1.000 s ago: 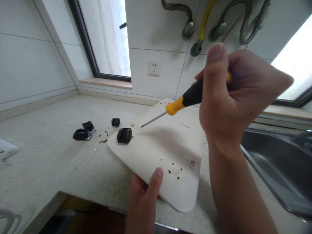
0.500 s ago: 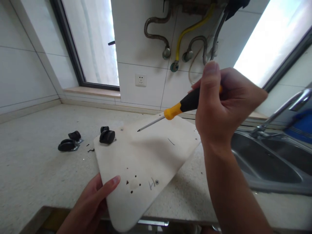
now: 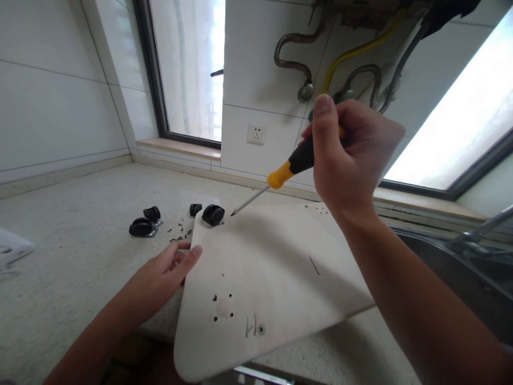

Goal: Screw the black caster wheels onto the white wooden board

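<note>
My right hand (image 3: 352, 155) is closed around the black and yellow handle of a screwdriver (image 3: 280, 174). The shaft slants down to the left. Its dark tip is just right of a black caster (image 3: 214, 215) at the far left corner of a white board (image 3: 272, 262); whether it touches the board I cannot tell. My left hand (image 3: 164, 275) grips the board's left edge, thumb on top, other fingers partly hidden. Near that hand lie small dark screws (image 3: 182, 235). Several holes, a pencil mark and a recessed screw (image 3: 261, 329) show on the board's near end.
Two loose casters (image 3: 143, 226) lie left on the speckled countertop (image 3: 96, 267). A white plastic piece (image 3: 15, 247) is at the far left. A steel sink (image 3: 436, 272) with a tap is at right. Behind are a wall socket (image 3: 256, 135) and hoses.
The board has turned and its near end has swung. My left hand has moved up its left edge. The screwdriver tip is now closer to the caster, and the view has shifted left.
</note>
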Available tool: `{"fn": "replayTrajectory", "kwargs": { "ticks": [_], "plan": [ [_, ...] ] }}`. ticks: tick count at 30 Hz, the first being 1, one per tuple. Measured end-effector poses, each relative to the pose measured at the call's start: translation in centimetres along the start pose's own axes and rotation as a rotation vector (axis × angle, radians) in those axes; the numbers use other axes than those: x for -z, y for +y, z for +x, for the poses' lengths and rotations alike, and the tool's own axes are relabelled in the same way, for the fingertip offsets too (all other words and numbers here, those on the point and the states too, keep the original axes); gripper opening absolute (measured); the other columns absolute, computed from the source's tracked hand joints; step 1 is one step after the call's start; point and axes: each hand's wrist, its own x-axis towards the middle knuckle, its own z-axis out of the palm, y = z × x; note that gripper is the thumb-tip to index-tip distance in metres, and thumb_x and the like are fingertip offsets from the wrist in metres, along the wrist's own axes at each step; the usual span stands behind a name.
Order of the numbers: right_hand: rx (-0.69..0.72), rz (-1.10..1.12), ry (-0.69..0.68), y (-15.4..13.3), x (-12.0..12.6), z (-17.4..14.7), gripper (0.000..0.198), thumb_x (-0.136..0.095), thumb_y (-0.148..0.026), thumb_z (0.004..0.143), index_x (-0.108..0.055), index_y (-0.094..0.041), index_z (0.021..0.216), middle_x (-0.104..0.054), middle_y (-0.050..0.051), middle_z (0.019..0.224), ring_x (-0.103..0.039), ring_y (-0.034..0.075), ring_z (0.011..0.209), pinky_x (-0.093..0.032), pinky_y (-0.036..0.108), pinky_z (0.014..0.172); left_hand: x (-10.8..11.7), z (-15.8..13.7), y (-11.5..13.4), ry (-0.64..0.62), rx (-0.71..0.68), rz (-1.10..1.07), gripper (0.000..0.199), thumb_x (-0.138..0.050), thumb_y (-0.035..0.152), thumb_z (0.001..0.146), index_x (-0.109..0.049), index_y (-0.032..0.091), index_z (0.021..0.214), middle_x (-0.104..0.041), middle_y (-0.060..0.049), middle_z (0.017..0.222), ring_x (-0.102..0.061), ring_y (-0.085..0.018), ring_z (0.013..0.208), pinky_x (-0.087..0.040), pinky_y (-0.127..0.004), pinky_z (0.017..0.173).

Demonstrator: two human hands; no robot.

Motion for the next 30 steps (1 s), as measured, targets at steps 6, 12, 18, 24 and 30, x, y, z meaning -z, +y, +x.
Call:
{"fn": "replayTrajectory", "kwargs": {
  "ticks": [6,12,18,24,30],
  "plan": [
    [-0.078,-0.040,-0.039,1.6,-1.2,-0.4,0.044,-0.065,-0.054,0.103,-0.067,-0.028,0.068,-0.061,0.000,0.060,-0.056,0.018,0.056,-0.044,0.038,0.058,0.7,7.5,3.0,0.088,-0.577,0.022,0.054,-0.061,0.057,0.100,-0.064,0.027,0.144,-0.065,-0.012,0.154,-0.064,-0.033,0.135,-0.051,-0.051,0.114],
    [-0.037,-0.032,-0.054,2.2,-1.8,-0.4,0.040,-0.066,-0.039,0.105,-0.071,-0.023,0.068,-0.058,-0.004,0.058,-0.055,0.011,0.053,-0.038,0.032,0.054,0.3,11.6,4.5,-0.239,-0.664,-0.087,0.035,-0.069,0.053,0.099,-0.082,0.025,0.115,-0.082,-0.008,0.108,-0.074,-0.023,0.096,-0.059,-0.034,0.078],
    [0.014,-0.077,-0.103,1.9,-1.7,-0.4,0.039,-0.065,-0.034,0.106,-0.073,-0.020,0.071,-0.059,-0.005,0.059,-0.057,0.008,0.056,-0.039,0.029,0.056,0.0,11.8,3.8,-0.108,-0.783,-0.113,0.041,-0.057,0.054,0.106,-0.083,0.022,0.101,-0.079,-0.007,0.097,-0.069,-0.020,0.089,-0.056,-0.034,0.080],
    [0.026,-0.102,-0.127,2.1,-2.4,-0.4,0.038,-0.064,-0.031,0.106,-0.073,-0.019,0.072,-0.060,-0.005,0.059,-0.054,0.007,0.055,-0.037,0.029,0.055,0.5,12.6,2.9,-0.167,-0.795,-0.059,0.032,-0.069,0.048,0.101,-0.081,0.026,0.121,-0.079,-0.008,0.116,-0.072,-0.023,0.104,-0.056,-0.038,0.093],
    [0.014,-0.105,-0.125,2.4,-2.9,-0.6,0.038,-0.064,-0.034,0.106,-0.074,-0.018,0.073,-0.060,-0.005,0.060,-0.055,0.007,0.054,-0.038,0.029,0.054,0.7,12.6,2.6,-0.075,-0.738,-0.047,0.039,-0.059,0.050,0.106,-0.079,0.026,0.128,-0.080,-0.007,0.115,-0.072,-0.023,0.104,-0.054,-0.038,0.092]
  ]
}}
